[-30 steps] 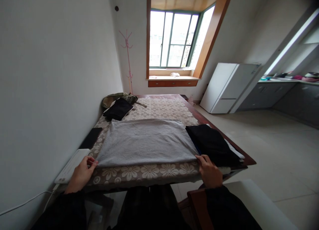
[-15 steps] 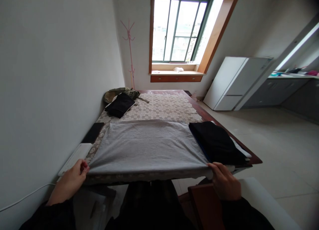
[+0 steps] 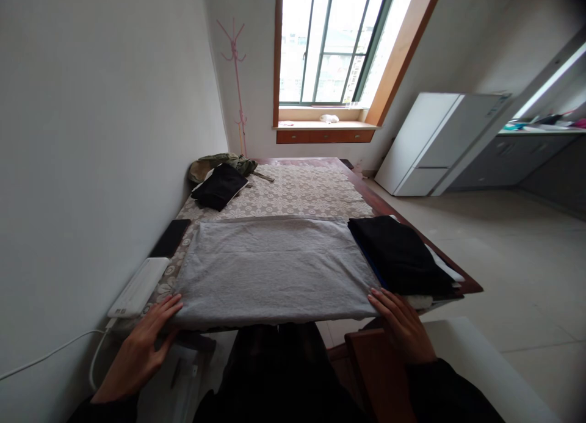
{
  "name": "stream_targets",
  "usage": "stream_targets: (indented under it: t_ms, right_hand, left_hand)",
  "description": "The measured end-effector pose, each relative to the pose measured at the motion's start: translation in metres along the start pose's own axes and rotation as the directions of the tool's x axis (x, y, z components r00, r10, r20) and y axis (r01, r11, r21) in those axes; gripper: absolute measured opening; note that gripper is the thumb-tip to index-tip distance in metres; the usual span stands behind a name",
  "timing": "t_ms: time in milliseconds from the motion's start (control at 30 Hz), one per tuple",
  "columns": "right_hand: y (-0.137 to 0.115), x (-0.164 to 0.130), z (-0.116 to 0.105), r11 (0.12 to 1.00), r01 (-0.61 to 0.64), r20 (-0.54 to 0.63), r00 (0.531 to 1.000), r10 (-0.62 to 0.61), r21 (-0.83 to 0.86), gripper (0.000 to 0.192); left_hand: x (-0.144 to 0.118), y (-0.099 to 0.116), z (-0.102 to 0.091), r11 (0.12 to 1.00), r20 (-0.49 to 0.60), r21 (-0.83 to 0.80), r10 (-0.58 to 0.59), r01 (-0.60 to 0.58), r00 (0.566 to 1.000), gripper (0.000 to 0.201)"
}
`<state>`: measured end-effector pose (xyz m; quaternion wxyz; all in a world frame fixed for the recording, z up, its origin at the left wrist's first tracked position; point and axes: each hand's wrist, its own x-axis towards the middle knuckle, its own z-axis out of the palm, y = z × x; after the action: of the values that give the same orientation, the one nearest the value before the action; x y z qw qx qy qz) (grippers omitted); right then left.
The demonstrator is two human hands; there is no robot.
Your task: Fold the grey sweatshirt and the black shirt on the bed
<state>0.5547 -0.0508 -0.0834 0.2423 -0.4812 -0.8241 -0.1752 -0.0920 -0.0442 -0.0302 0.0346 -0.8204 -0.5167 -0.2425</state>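
Note:
A grey cloth garment lies spread in a wide rectangle across the near end of the table, its front edge at the table's edge. My left hand rests at its near left corner, fingers stretched out and thumb apart. At the near right corner, my right hand lies with its fingers extended over the cloth. Neither hand pinches the fabric. Just right of the grey cloth sits a stack of folded black clothes, with white and blue edges showing beneath.
A patterned tablecloth covers the table. Along the left wall are a white power strip or charger with a cable and a flat black object. Farther back lie a folded black garment and a camouflage bag. A wooden chair stands at the near right.
Both hands have let go of the cloth's near corners and now lie flat with fingers extended. The cloth's front edge has slackened and its near corners have drawn slightly inward.

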Motion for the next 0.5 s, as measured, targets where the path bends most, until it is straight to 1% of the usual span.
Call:
stream_targets:
  t_ms: [67,167,267,367,433,500]
  right_hand:
    - [0.003,0.000,0.003,0.999,-0.009,-0.036,0.999,0.011,0.043,0.057]
    - [0.005,0.002,0.003,0.990,-0.044,-0.064,0.997,0.053,0.132,0.046]
    - [0.004,0.007,-0.003,0.970,-0.107,-0.086,0.988,0.128,0.217,0.036]
    - [0.002,0.013,-0.009,0.947,-0.158,-0.124,0.972,0.199,0.281,0.031]
    - [0.001,0.017,-0.013,0.926,-0.193,-0.143,0.958,0.249,0.323,0.028]
    - [0.001,0.020,-0.017,0.899,-0.222,-0.152,0.943,0.296,0.377,0.026]
  left_hand:
    - [-0.006,-0.009,0.003,1.000,-0.026,-0.007,0.006,-0.006,1.000,0.045]
    - [-0.009,-0.018,0.003,0.999,-0.048,-0.046,0.022,-0.025,0.999,0.042]
    - [-0.010,-0.022,-0.001,0.994,-0.049,-0.105,0.000,-0.005,0.999,0.037]
    - [-0.007,-0.023,-0.007,0.990,-0.051,-0.140,-0.020,0.013,0.998,0.033]
    - [-0.004,-0.023,-0.010,0.992,-0.075,-0.123,-0.009,0.000,0.997,0.031]
    - [-0.002,-0.022,-0.010,0.998,-0.139,-0.066,0.005,-0.014,0.990,0.027]
